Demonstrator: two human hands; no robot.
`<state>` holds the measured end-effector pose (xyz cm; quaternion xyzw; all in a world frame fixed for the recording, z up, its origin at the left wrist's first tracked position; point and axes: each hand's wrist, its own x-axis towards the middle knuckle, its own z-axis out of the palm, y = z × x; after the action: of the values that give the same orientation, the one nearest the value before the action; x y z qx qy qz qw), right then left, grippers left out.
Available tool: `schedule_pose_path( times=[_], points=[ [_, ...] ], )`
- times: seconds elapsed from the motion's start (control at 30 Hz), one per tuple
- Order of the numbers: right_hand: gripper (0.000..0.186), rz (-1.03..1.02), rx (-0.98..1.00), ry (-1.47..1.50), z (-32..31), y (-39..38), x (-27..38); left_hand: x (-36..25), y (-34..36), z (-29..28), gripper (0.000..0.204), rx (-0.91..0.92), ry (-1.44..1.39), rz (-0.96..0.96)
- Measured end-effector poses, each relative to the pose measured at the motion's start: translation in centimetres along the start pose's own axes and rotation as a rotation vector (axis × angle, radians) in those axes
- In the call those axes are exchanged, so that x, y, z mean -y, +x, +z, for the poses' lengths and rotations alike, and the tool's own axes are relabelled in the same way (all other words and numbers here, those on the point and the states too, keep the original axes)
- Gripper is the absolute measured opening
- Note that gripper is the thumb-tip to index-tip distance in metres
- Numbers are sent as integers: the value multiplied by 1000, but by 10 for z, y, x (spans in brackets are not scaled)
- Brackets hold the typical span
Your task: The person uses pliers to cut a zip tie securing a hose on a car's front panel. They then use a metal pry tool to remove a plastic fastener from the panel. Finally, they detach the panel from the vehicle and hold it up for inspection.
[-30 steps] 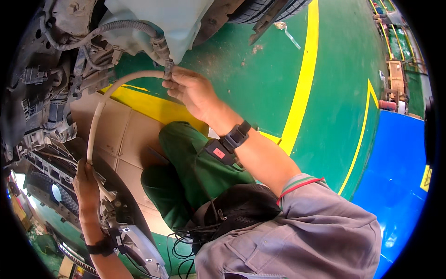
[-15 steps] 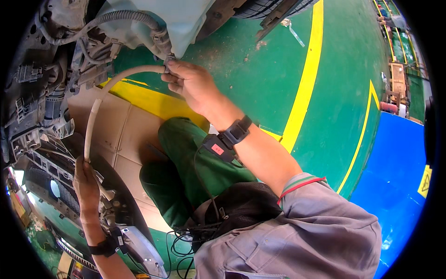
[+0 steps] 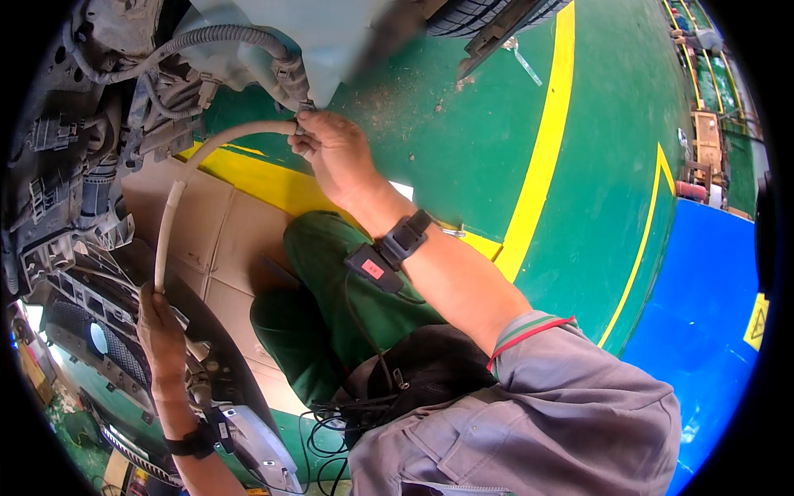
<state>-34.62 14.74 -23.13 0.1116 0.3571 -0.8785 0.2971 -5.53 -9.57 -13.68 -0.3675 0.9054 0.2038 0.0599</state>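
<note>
A pale tan hose [image 3: 171,219] curves between my two hands beneath the vehicle's front end. My right hand [image 3: 335,153] is closed around the hose's upper end, pinching it at a small dark fitting below the pale translucent reservoir [image 3: 277,41]. Lower down, my left hand [image 3: 161,335] is wrapped round the hose's other stretch, beside the removed-looking bumper [image 3: 91,331]. A ribbed conduit [image 3: 215,35] runs to a connector [image 3: 289,78] just above my right fingers. The exact grip of my right fingertips on the fitting is partly hidden.
Dirty metal brackets and wiring [image 3: 99,178] crowd the left side. Flattened cardboard [image 3: 186,236] lies under the vehicle. A tyre [image 3: 488,16] stands at the top. Green floor with a yellow line [image 3: 542,157] stretches right, toward a blue floor area [image 3: 695,281]. A headlamp [image 3: 260,450] lies near my left forearm.
My right wrist and forearm have shifted slightly left and down, uncovering a white item and a small metal tool on the floor. Both hands keep their hold on the hose.
</note>
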Motion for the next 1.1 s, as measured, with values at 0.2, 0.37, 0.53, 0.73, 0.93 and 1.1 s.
schedule_pose_path(
  times=[0.2,0.37,0.53,0.73,0.93,1.1],
  points=[
    [18,90,6,73,-1,-3,0,11,-4,6,32,-29,12,66],
    [15,36,-11,83,-2,3,-4,0,-5,2,31,-30,13,56],
    [16,21,-1,63,-5,4,-5,-9,-6,-6,29,-30,3,47],
    [19,100,-56,-24,2,-11,0,-27,-15,-24,28,-108,-63,51],
    [28,247,-44,-252,-1,-36,-7,-29,-20,-34,27,-186,-46,102],
    [23,512,311,-803,-5,-62,-61,-35,-27,-40,24,-202,-46,128]
  ],
)
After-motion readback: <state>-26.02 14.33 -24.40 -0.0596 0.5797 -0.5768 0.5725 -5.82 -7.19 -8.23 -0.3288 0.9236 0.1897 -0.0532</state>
